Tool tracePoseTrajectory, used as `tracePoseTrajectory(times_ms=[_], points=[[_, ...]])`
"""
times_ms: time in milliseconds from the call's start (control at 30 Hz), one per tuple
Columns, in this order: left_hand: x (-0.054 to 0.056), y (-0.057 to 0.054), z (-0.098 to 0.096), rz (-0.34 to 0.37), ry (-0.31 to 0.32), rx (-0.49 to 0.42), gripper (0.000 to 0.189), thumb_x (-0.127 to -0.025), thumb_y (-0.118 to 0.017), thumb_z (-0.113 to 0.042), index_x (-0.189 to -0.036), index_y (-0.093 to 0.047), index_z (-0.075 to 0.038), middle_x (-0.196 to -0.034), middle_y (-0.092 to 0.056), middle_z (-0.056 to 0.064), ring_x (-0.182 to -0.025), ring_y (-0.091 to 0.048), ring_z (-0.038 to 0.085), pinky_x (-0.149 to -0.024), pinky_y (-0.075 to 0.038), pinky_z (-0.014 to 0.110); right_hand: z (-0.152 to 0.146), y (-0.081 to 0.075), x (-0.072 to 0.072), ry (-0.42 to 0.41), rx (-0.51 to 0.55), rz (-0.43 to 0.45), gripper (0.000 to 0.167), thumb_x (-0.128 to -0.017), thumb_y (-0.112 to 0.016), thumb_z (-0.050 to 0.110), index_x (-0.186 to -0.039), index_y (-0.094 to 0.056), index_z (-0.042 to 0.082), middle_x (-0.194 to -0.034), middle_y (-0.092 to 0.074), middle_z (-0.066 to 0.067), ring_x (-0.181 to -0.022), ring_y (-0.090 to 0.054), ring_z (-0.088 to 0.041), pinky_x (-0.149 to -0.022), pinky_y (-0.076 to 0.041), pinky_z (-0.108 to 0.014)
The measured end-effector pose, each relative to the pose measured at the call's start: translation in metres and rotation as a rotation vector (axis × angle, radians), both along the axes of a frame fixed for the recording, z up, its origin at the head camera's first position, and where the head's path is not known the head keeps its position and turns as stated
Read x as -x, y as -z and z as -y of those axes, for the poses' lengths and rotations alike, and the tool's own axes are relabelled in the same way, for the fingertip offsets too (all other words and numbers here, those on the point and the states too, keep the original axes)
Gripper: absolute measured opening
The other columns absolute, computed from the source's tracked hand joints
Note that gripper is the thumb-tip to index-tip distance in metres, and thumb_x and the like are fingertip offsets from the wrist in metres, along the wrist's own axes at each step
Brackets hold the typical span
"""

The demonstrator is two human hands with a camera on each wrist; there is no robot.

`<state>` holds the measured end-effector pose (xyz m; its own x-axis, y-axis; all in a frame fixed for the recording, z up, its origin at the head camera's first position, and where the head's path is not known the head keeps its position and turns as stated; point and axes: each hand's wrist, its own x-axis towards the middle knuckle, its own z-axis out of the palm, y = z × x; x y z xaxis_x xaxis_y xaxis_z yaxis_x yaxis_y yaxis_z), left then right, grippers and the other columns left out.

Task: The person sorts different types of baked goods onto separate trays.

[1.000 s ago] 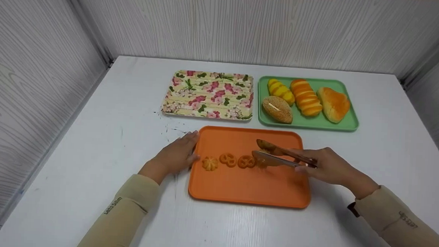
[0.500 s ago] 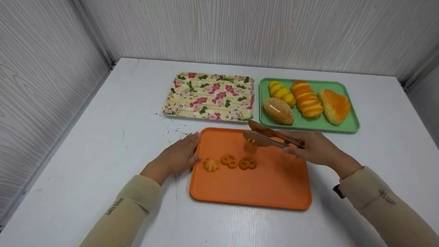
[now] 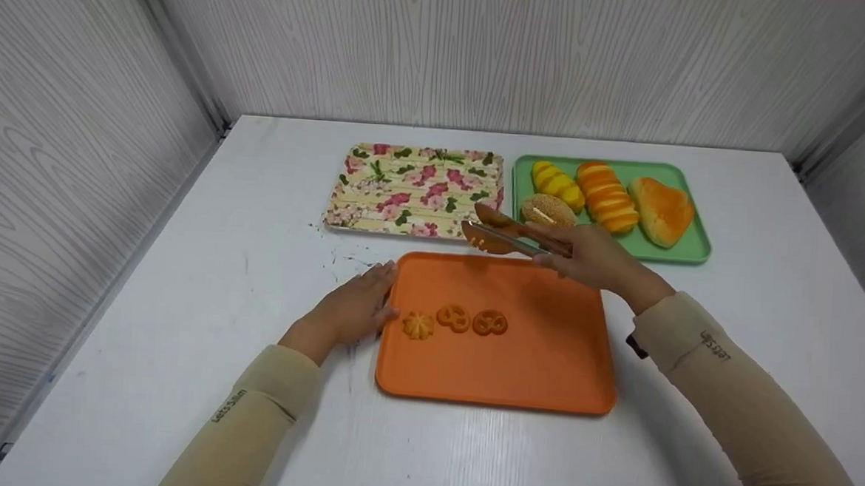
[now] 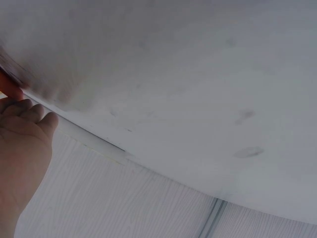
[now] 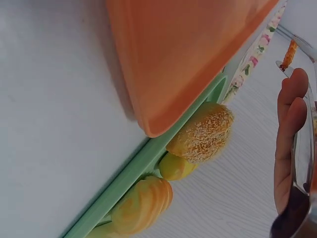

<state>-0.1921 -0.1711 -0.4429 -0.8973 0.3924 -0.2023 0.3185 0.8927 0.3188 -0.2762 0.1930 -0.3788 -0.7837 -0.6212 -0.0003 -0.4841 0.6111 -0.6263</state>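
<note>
My right hand (image 3: 603, 258) grips metal tongs (image 3: 493, 241) above the gap between the orange tray (image 3: 499, 376) and the floral tray (image 3: 420, 190). A small golden cookie (image 5: 289, 54) is pinched at the tong tips in the right wrist view; in the head view the tongs mostly hide it. On the orange tray lie a flower-shaped cookie (image 3: 418, 326), a pretzel-shaped cookie (image 3: 454, 318) and another pretzel cookie (image 3: 490, 322) in a row. My left hand (image 3: 351, 303), fingers extended, touches the orange tray's left edge.
At the back right a green tray (image 3: 687, 253) bears a seeded bun (image 3: 547, 207), a yellow striped roll (image 3: 558, 184), an orange striped loaf (image 3: 607, 197) and a golden bread (image 3: 662, 210). Wood-grain panels (image 3: 457, 59) wall the white table (image 3: 257, 189) at back and sides.
My right hand has lifted the tongs and cookie off the orange tray's row and carried them away from me and leftward, toward the floral tray. The left hand stays at the tray edge.
</note>
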Motion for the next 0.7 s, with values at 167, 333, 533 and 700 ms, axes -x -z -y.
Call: tracePoseTrajectory(times_ms=[167,333,533,700], points=[[0.0,0.0,0.0,0.004,-0.001,-0.007,0.069,-0.102,-0.04,-0.042,-0.153,-0.011,-0.006,-0.158,-0.011,0.01,-0.144,-0.01,0.024,-0.115,-0.014,0.042,0.01,0.001,0.009,0.026,-0.014,-0.018,0.053,-0.093,-0.06,0.037,-0.143,-0.046,0.025,-0.073,-0.067,-0.011,-0.062,-0.063,-0.027,-0.057,-0.051,-0.036],[0.001,0.001,0.001,0.004,0.005,-0.006,0.068,-0.102,-0.039,-0.042,-0.153,-0.012,-0.006,-0.158,-0.011,0.01,-0.144,-0.009,0.024,-0.115,-0.013,0.042,0.018,0.002,0.016,0.065,-0.028,-0.023,0.055,-0.093,-0.059,0.042,-0.143,-0.046,0.024,-0.063,-0.057,-0.008,-0.05,-0.047,-0.017,-0.054,-0.042,-0.034],[0.001,0.002,0.001,-0.008,0.005,-0.006,0.069,-0.102,-0.039,-0.043,-0.153,-0.012,-0.006,-0.158,-0.012,0.01,-0.144,-0.01,0.024,-0.115,-0.014,0.042,0.026,0.005,0.024,0.102,-0.022,0.007,0.056,-0.093,-0.06,0.041,-0.144,-0.045,0.025,-0.111,-0.066,-0.009,-0.062,-0.055,-0.02,-0.062,-0.047,-0.035],[0.0,0.002,0.0,-0.013,0.004,-0.005,0.069,-0.102,-0.039,-0.043,-0.153,-0.013,-0.005,-0.157,-0.012,0.01,-0.143,-0.011,0.024,-0.115,-0.015,0.042,0.031,0.008,0.03,0.118,-0.035,-0.041,0.054,-0.093,-0.062,0.037,-0.143,-0.048,0.02,-0.129,-0.059,-0.009,-0.069,-0.054,-0.021,-0.068,-0.045,-0.038]])
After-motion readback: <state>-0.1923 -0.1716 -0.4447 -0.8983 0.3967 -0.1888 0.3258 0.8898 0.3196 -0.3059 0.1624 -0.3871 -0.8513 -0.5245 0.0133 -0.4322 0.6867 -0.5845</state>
